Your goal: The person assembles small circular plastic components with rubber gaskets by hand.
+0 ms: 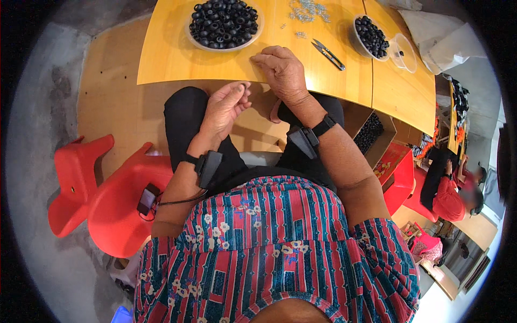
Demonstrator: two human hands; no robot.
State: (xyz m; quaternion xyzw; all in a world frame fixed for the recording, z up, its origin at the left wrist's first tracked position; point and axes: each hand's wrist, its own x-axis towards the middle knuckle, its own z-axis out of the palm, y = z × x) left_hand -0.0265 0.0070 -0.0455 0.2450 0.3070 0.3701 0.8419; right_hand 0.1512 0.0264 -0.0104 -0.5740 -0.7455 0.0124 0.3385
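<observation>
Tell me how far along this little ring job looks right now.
Done: cannot tell; no finished pile stands out. In hand: left hand pinches one small dark piece, right hand rests on the table edge. Left: a full bowl of black rings and scattered metal bits.

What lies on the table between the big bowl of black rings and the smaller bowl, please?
In the head view, a scatter of small metal parts and a pair of thread snips lie between the big bowl and smaller bowl.

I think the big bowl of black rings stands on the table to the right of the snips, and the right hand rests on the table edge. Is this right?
Not quite. In the head view the big bowl of black rings stands to the left of the snips, not the right. The right hand does rest on the table edge.
</observation>
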